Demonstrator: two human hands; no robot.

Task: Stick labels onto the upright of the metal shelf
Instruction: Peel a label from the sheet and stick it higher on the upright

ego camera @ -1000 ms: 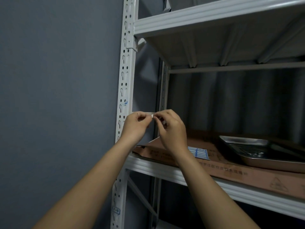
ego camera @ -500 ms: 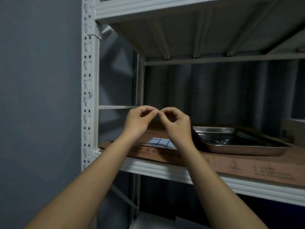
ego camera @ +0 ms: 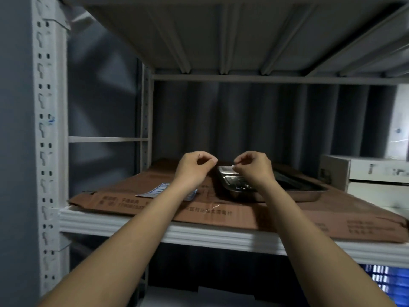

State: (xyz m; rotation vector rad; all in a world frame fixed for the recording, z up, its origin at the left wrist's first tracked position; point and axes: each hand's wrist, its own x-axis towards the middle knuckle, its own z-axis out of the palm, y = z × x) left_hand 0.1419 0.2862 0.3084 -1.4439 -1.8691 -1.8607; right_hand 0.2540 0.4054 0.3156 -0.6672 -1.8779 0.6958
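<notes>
R hand [ego camera: 254,168]: thumb and forefinger pinched on a small white scrap [ego camera: 233,166], prob. a label, too small and blurred to confirm. L hand [ego camera: 193,168]: fingers curled, thumb tip to forefinger tip; whether it holds anything, e.g. peeled backing, cannot tell. Hands are level and near each other but apart, raised over the shelf [ego camera: 137,222], not resting on it; judged a peel posture, each hand keeping its piece clear so adhesive does not foul. Label sheet [ego camera: 155,192], blue-and-white, lies flat on the cardboard [ego camera: 221,211] at approx. 7 o'clock from L hand, partly under L forearm; likely kept there as a handy supply. Metal tray [ego camera: 305,191] sits on the cardboard behind R hand, running off toward 3 o'clock. White box [ego camera: 363,171] further along at 3 o'clock. Upright [ego camera: 45,140], perforated, stands well apart at 9 o'clock from both hands, with a small blue mark [ego camera: 51,119] at approx. 10 o'clock from L hand; may be a fitted label, not legible. Judgement: the current label is off the sheet but not yet applied; next move needs R hand carried across to the upright, sticky side kept free of fingers. Risk: the scrap curls or sticks to the fingertip in transit.
</notes>
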